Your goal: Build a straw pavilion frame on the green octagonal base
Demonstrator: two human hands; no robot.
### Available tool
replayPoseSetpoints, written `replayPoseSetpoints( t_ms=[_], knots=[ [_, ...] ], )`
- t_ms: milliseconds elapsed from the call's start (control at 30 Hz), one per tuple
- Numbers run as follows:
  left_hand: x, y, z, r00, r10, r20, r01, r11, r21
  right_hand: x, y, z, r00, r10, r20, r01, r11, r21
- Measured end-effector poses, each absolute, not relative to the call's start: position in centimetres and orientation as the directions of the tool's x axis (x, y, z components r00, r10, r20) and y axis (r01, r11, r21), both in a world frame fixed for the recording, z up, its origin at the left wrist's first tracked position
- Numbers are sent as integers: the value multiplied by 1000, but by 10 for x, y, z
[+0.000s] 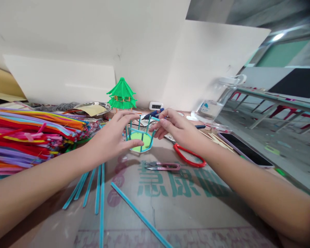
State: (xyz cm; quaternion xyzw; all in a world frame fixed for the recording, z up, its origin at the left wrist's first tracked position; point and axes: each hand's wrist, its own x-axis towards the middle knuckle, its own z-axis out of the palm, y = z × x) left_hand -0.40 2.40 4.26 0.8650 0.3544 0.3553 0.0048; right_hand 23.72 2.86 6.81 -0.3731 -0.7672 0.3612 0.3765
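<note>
A small craft frame [141, 139] with a light green base, a blue rim and several upright blue posts stands on the cardboard sheet [186, 213]. My left hand [113, 134] curls round its left side, thumb at the base and fingers over the posts. My right hand [174, 127] pinches a short blue stick piece [155, 119] at the top right of the frame. A finished green pagoda model [122, 93] stands behind it.
A big pile of coloured pipe cleaners [28, 134] lies at the left. Long blue pipe cleaners [100, 189] lie near my left arm. Red-handled scissors [188, 155], small pink snips [161, 166], a phone [244, 150], a clear jug [217, 101] and a metal dish [93, 108] surround the work.
</note>
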Motion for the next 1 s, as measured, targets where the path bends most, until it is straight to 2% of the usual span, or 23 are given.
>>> replayPoseSetpoints(
  t_ms=[100, 233, 333, 467, 567, 700, 1000],
  knots=[
    [-3, 24, 43, 525, 602, 601, 593, -766, 249, 235, 23, 70, -463, 853, 241, 220, 374, -901],
    [-2, 24, 43, 561, 584, 587, 562, -789, 248, 234, 16, 77, -499, 832, 242, 257, 409, -876],
    [-3, 25, 41, 578, 578, 575, 542, -800, 259, 234, 13, 80, -506, 810, 296, 353, 508, -786],
    [-4, 26, 43, 591, 566, 575, 532, -809, 250, 233, 12, 80, -480, 757, 443, 550, 653, -521],
    [-5, 23, 47, 570, 561, 600, 543, -806, 238, 233, 13, 79, -477, 725, 496, 630, 676, -382],
    [-5, 17, 53, 518, 553, 652, 579, -788, 208, 234, 15, 82, -493, 713, 499, 646, 684, -339],
    [-2, 13, 52, 540, 494, 681, 571, -810, 134, 237, 13, 87, -583, 645, 493, 618, 747, -247]
  ],
)
